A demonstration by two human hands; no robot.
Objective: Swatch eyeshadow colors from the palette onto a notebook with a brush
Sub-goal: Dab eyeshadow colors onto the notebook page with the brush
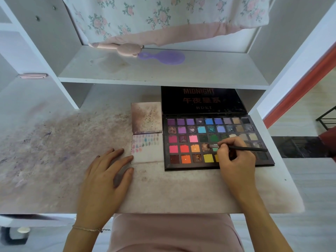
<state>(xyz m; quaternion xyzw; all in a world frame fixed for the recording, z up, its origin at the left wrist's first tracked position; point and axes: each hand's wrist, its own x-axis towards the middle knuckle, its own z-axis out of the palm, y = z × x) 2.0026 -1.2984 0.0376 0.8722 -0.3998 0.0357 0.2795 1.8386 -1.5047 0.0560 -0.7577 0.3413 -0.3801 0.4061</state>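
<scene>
On desk, R hand (234,157) grip pinching brush (241,147) over palette (181,167), L hand (107,177) flat beside notebook (148,157).

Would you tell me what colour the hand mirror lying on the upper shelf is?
The hand mirror is lilac purple, shown best in the head view, the only one.

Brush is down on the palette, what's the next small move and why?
Probably lift the brush and carry it left to the notebook. The right hand has its tip on a brownish pan, the lower page has bare space below the swatches, and the left hand steadies its edge.
</scene>
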